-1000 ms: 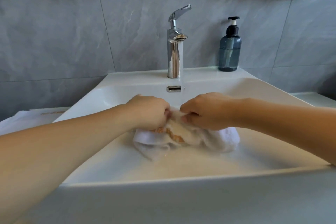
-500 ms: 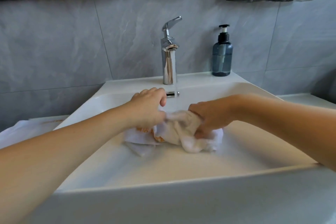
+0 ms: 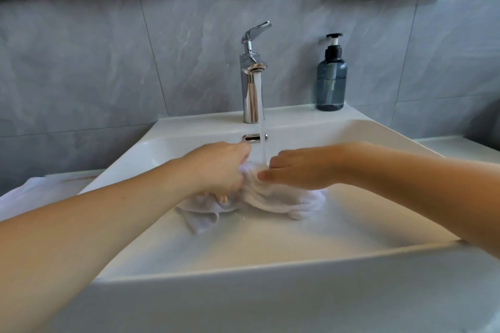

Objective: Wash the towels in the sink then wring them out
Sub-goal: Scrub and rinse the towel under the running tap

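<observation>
Hands: left hand [image 3: 219, 167] has its fingers curled into the bunched cloth, gripping it; right hand [image 3: 297, 167] lies with straight fingers pressing on top of it.
Towel: crumpled white terry towel with small orange markings [image 3: 270, 203], wet-looking, lying low in the basin under both hands.
Water: thin stream [image 3: 263, 143] running from the tall chrome tap [image 3: 251, 89] onto the towel between the hands.
Sink: white rectangular ceramic sink [image 3: 351, 224].
Nearby: dark blue pump soap bottle [image 3: 331, 81] on the back ledge; another white cloth [image 3: 40, 194] on the counter to the left, apart from the sink.
Progress: washing under way on one towel; wringing not yet done, and the cloth outside the sink probably waits its turn.
</observation>
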`<state>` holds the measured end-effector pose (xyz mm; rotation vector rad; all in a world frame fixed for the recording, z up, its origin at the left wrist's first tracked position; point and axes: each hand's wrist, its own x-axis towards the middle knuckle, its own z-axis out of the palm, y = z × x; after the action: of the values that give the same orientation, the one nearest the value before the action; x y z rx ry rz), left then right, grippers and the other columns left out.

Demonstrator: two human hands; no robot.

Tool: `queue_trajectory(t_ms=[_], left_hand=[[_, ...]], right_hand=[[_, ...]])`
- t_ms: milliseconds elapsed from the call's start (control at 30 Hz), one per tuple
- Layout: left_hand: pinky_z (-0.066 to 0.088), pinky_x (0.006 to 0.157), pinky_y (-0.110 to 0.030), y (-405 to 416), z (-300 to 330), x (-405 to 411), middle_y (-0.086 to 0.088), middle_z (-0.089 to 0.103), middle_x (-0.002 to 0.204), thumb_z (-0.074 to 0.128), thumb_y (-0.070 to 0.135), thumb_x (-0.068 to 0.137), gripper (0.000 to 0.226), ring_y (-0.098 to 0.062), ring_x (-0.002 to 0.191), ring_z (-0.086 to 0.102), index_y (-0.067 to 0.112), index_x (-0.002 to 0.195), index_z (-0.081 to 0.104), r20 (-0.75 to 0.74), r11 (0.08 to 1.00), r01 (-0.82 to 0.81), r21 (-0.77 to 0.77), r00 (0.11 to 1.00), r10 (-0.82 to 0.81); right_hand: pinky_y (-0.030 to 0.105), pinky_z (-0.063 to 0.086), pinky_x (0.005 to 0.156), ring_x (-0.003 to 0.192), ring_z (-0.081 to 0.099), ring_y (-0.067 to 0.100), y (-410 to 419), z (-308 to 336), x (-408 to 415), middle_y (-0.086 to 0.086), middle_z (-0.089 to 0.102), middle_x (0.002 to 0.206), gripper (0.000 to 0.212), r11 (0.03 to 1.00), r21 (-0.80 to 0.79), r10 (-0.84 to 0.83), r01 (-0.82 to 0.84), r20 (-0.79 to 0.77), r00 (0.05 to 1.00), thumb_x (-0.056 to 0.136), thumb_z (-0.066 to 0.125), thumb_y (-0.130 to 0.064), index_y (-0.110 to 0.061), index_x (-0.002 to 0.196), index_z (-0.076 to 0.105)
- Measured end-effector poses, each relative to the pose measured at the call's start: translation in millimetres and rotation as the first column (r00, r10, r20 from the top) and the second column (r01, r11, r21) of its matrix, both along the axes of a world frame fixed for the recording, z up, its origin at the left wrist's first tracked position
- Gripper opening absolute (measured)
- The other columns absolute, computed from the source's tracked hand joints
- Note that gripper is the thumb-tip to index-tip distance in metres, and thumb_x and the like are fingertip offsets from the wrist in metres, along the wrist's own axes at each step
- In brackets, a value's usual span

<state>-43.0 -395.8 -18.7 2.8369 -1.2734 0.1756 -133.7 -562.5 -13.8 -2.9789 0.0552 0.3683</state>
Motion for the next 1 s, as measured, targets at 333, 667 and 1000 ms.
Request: queue_trajectory(t_ms=[333, 667, 1000], left_hand=[[0.023, 0.104, -0.035, -6.7, -18.7, -4.6, 0.012, 0.054, 0.087, 0.03, 0.047, 0.101, 0.032, -0.018, 0.102, 0.051, 0.032, 0.075, 0.043, -0.24, 0.994, 0.02, 0.11, 0.971, 0.007], [0.029, 0.101, -0.035, -8.6, -16.0, -0.2, 0.015, 0.052, 0.078, 0.039, 0.04, 0.103, 0.032, -0.009, 0.084, 0.049, 0.029, 0.075, 0.05, -0.307, 0.997, -0.015, 0.081, 0.951, 0.04], [0.026, 0.103, -0.036, -6.2, -15.3, -4.1, 0.013, 0.049, 0.07, 0.04, 0.05, 0.101, 0.039, -0.011, 0.082, 0.053, 0.027, 0.07, 0.046, -0.312, 0.997, 0.042, 0.058, 0.95, -0.022]], right_hand=[[0.037, 0.042, 0.077, 0.086, 0.05, 0.026, -2.5, -13.5, 12.0, -0.002, 0.048, 0.092, 0.02, 0.957, -0.287, 0.085, -0.048, 0.118, 0.989, 0.102, 0.032, -0.042, -0.023, 0.1, 0.04], [0.032, 0.036, 0.073, 0.09, 0.048, 0.023, -9.8, -13.8, 15.2, -0.007, 0.046, 0.083, 0.022, 0.993, -0.11, 0.055, -0.034, 0.19, 0.98, 0.094, 0.052, -0.041, -0.026, 0.083, 0.04], [0.034, 0.043, 0.072, 0.089, 0.054, 0.026, -14.3, -10.3, 17.0, -0.005, 0.05, 0.079, 0.03, 0.99, -0.137, 0.007, 0.021, 0.205, 0.979, 0.096, 0.046, -0.04, -0.023, 0.072, 0.042]])
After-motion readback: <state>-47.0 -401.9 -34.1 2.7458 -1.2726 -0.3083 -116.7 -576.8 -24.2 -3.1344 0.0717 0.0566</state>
